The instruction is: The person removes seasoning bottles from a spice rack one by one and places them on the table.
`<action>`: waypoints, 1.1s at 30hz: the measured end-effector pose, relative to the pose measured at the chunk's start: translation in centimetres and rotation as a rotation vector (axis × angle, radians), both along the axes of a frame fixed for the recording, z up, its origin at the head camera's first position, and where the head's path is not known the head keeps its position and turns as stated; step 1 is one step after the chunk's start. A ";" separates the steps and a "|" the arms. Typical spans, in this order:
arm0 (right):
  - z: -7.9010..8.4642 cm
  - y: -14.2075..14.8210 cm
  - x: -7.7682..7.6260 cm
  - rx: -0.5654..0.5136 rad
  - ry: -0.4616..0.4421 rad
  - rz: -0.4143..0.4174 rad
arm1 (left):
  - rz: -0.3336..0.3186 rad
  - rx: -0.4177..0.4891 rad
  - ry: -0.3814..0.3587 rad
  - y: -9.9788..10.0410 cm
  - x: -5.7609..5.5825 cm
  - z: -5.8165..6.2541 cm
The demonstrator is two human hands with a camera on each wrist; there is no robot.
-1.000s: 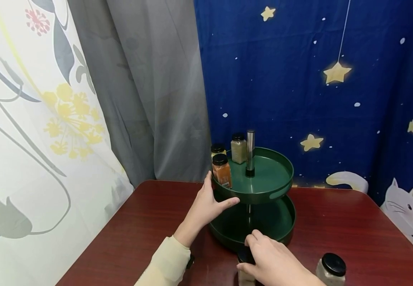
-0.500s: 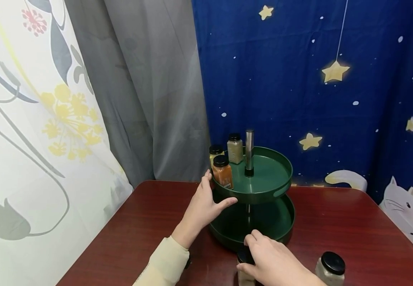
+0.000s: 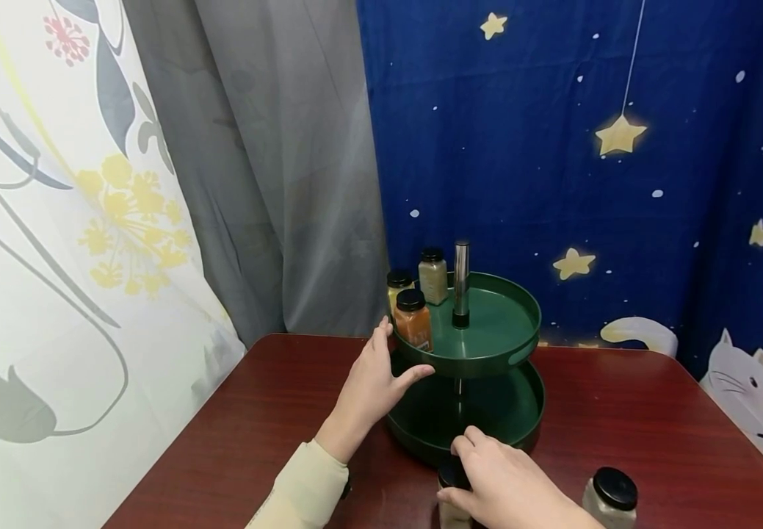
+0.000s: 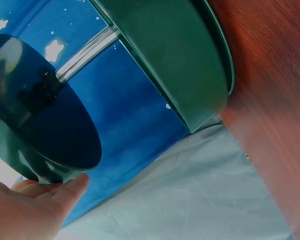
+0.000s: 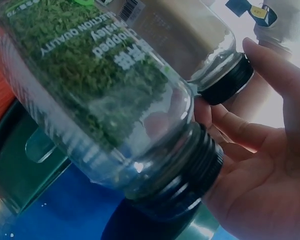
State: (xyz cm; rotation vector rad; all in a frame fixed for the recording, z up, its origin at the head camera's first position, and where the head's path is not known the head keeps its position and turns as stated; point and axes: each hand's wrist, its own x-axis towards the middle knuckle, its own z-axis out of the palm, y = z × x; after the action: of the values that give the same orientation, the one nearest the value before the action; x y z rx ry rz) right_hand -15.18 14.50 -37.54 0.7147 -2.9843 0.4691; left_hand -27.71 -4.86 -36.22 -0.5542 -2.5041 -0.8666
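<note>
A dark green two-tier turntable rack point(image 3: 467, 361) with a silver post stands on the table. My left hand point(image 3: 371, 378) touches the left side of its upper tray with extended fingers, thumb apart; the left wrist view shows the fingers point(image 4: 65, 192) at that tray's wall. The upper tray bears an orange spice jar point(image 3: 413, 323), a yellow one point(image 3: 399, 282) and a beige one point(image 3: 432, 278). My right hand point(image 3: 503, 481) grips a black-lidded jar of beige powder point(image 5: 190, 35) by its lid, in front of the rack. A chopped parsley jar point(image 5: 100, 75) is beside it in the right wrist view.
Another black-lidded jar point(image 3: 612, 499) stands at the front right of the red-brown table point(image 3: 275, 419). Behind the table hang a grey curtain point(image 3: 269, 169) and a blue starry one point(image 3: 520, 147). The lower tray point(image 3: 507, 411) lies just beyond my right hand.
The upper tray has turned slightly, its front side moving right. The orange jar has shifted right and nearer, the beige one left. My left hand has moved slightly left; my right hand stays put.
</note>
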 end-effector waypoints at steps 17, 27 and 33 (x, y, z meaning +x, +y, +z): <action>1.7 0.4 0.4 -0.025 0.064 0.027 | -0.163 0.205 -0.018 -0.2 -0.5 -0.1; 4.3 0.9 0.3 -0.052 0.129 -0.018 | -0.227 0.329 -0.229 -0.2 -1.5 -0.2; 7.0 1.2 -0.2 -0.104 0.305 -0.088 | -0.218 0.300 -0.288 0.0 -1.6 -0.1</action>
State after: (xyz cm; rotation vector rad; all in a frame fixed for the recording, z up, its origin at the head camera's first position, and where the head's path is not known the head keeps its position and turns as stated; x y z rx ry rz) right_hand -15.41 15.74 -30.56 0.5841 -2.6721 0.4604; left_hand -29.34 -4.89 -36.31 -0.6456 -2.5210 -1.4688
